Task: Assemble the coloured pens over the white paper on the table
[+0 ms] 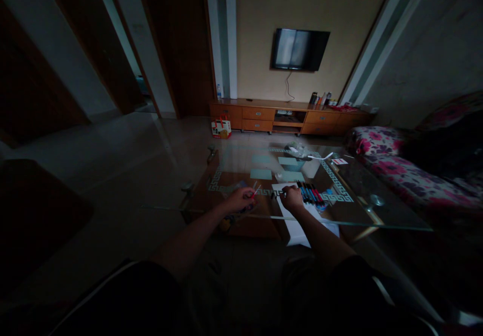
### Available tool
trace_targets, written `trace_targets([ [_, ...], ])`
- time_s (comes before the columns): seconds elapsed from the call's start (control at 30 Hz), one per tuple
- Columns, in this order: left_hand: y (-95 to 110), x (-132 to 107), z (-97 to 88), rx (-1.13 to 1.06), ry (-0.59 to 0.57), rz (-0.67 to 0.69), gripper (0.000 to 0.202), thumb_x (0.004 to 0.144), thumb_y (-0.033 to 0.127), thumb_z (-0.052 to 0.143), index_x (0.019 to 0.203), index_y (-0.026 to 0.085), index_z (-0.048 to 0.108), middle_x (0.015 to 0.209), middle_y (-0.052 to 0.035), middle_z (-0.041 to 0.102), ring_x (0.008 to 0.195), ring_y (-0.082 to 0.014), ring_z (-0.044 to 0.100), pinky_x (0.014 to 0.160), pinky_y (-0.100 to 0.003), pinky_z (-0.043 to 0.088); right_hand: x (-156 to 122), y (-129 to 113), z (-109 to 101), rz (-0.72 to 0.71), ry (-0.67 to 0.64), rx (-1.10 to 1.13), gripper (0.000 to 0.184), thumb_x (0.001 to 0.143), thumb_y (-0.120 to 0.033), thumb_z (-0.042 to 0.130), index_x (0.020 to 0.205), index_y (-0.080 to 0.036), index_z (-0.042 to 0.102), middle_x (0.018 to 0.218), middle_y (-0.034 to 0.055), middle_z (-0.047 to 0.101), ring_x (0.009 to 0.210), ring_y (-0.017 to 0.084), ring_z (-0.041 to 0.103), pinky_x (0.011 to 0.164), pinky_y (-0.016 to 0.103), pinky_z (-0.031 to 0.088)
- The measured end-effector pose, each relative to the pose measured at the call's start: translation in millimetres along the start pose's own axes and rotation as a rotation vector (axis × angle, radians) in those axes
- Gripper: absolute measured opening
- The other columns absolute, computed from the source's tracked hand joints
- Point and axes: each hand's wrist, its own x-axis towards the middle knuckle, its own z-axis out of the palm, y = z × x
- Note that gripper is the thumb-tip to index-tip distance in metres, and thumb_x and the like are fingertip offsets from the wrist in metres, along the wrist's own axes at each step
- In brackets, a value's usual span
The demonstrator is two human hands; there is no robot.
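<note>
My left hand (240, 200) is over the near edge of the glass table (396, 219), its fingers pinched on a slim pen-like stick (257, 190), pale at the tip with some red. To the right, my right hand (293, 198) is above white paper (292, 228), fingers curled together. A small dark piece (272, 195) shows by its fingertips; whether they grip it is unclear in this dim light. Beside that hand lies a row of pens (310, 193) with black, blue and red parts.
On the table's far side are a bowl-like clear item (297, 150), a white spoon-shaped thing (321, 156) and a red-and-white card (339, 161). A flowered sofa (381, 140) stands at right. Beyond are a wooden TV cabinet (258, 114) and a printed bag (221, 127).
</note>
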Motion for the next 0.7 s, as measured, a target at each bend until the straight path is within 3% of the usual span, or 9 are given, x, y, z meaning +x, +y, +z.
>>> trace_targets([
  [0.13, 1.8, -0.9, -0.3, 0.01, -0.003, 0.001, 0.029, 0.078, 0.029, 0.069, 0.102, 0.013, 0.063, 0.072, 0.0003, 0.065, 0.051, -0.0094, 0.059, 0.05, -0.019, 0.043, -0.5, -0.9, -1.4, -0.007, -0.002, -0.009, 0.028, 0.083, -0.03, 0.058, 0.105, -0.018, 0.071, 0.108, 0.0158, 0.063, 0.104, 0.03, 0.054, 0.083, 0.037, 0.043],
  [0.27, 2.9, -0.9, 0.0, 0.006, -0.001, -0.018, 0.032, 0.077, 0.03, 0.07, 0.103, 0.013, 0.062, 0.072, -0.0007, 0.066, 0.05, -0.0102, 0.059, 0.049, -0.019, 0.042, 1.3, -0.8, -5.2, -0.05, 0.114, 0.066, 0.032, 0.079, -0.026, 0.06, 0.108, -0.014, 0.067, 0.111, 0.0161, 0.061, 0.105, 0.03, 0.055, 0.089, 0.039, 0.044],
  [0.43, 3.4, -0.7, -0.5, 0.012, -0.007, -0.008, 0.032, 0.078, 0.03, 0.068, 0.103, 0.012, 0.061, 0.071, -0.0013, 0.066, 0.05, -0.0117, 0.059, 0.049, -0.021, 0.042, 6.2, -8.3, -13.3, -0.134, 0.318, 0.435, 0.038, 0.078, -0.025, 0.057, 0.114, -0.015, 0.058, 0.117, 0.0137, 0.057, 0.093, 0.021, 0.062, 0.087, 0.035, 0.049],
  [0.53, 5.4, -1.2, -0.6, 0.015, -0.011, 0.002, 0.033, 0.077, 0.031, 0.07, 0.103, 0.012, 0.062, 0.071, -0.0016, 0.066, 0.05, -0.0122, 0.06, 0.05, -0.022, 0.043, 7.9, -19.6, -13.8, -0.105, 0.355, 0.7, 0.04, 0.076, -0.027, 0.059, 0.115, -0.015, 0.056, 0.117, 0.0124, 0.057, 0.082, 0.017, 0.065, 0.076, 0.032, 0.054],
  [0.7, 9.0, -1.9, 0.8, 0.007, 0.003, -0.029, 0.034, 0.076, 0.031, 0.072, 0.102, 0.012, 0.062, 0.071, -0.0012, 0.066, 0.05, -0.011, 0.059, 0.05, -0.02, 0.042, 6.9, -40.9, -11.7, -0.003, 0.346, 0.963, 0.042, 0.072, -0.03, 0.064, 0.111, -0.014, 0.058, 0.112, 0.0138, 0.062, 0.084, 0.021, 0.067, 0.072, 0.033, 0.056],
])
